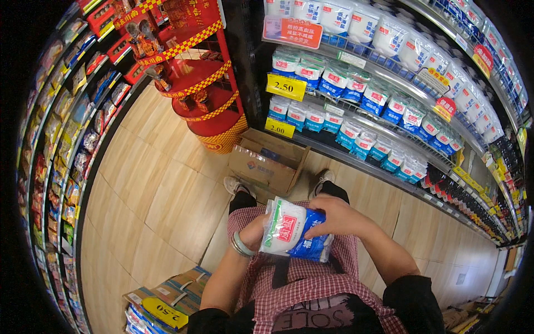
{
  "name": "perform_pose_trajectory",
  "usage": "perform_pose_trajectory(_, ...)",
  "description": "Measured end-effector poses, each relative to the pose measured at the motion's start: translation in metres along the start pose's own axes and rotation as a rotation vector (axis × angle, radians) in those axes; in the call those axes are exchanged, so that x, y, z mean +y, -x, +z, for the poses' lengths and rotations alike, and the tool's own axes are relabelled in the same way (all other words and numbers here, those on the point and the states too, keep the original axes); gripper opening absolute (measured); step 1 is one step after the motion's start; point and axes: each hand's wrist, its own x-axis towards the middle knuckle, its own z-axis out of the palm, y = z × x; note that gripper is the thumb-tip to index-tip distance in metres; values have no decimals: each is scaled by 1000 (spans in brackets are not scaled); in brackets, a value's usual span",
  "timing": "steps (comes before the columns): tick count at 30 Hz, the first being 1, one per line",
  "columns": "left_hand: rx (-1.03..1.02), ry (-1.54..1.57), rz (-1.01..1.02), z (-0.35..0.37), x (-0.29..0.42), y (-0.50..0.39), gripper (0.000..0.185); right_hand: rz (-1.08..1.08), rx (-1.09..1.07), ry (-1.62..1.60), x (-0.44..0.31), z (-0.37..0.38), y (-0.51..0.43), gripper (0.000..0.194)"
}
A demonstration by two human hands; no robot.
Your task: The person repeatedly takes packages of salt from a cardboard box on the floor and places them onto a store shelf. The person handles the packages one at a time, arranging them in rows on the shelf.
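In front of my lap I hold a plastic bag of salt [297, 229], white at one end and blue at the other, with a red mark. My left hand [253, 234], with a pale bangle at the wrist, grips its white end; most of those fingers are hidden behind the bag. From the other side my right hand [340, 218] clasps the blue end, thumb across the front. Clear film sticks out along the left edge; whether a second bag lies behind I cannot tell. Beyond the bag, an open cardboard box [262, 167] stands on the floor between my feet and the shelves.
Salt bags [373, 100] line the shelves [354, 156] ahead and right, with yellow price cards [285, 86]. A red display stand [196, 77] is ahead left. Packaged snacks [71, 196] fill the left shelving. More bags in a carton [179, 288] sit low at my left.
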Motion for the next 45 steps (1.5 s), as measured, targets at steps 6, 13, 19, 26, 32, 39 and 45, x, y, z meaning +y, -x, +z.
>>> perform_pose_trajectory(6, -40, 152, -5, 19, 13, -1, 79, 65, -168, -724, 25, 9, 10, 63)
perform_pose_trajectory(13, 55, 90, 315, 38, -6, -11, 71, 86, 294, -861, 22, 28, 17, 66)
perform_pose_trajectory(19, 45, 281, 264, 27, -27, -21, 55, 207, 421, -133, 0, 18, 16, 67)
perform_pose_trajectory(26, 137, 331, 332, 23, -42, -15, 48, -244, 375, 520, -41, 28, 2, 88)
perform_pose_trajectory(32, 153, 295, 465, 49, -37, -15, 61, -260, 384, 427, -29, 56, -10, 90)
perform_pose_trajectory(39, 254, 97, 538, 68, -17, -18, 71, -229, 314, 484, -32, 49, -14, 89)
perform_pose_trajectory(45, 143, 359, 355, 46, -26, -16, 71, -266, 319, 454, -26, 64, -13, 86)
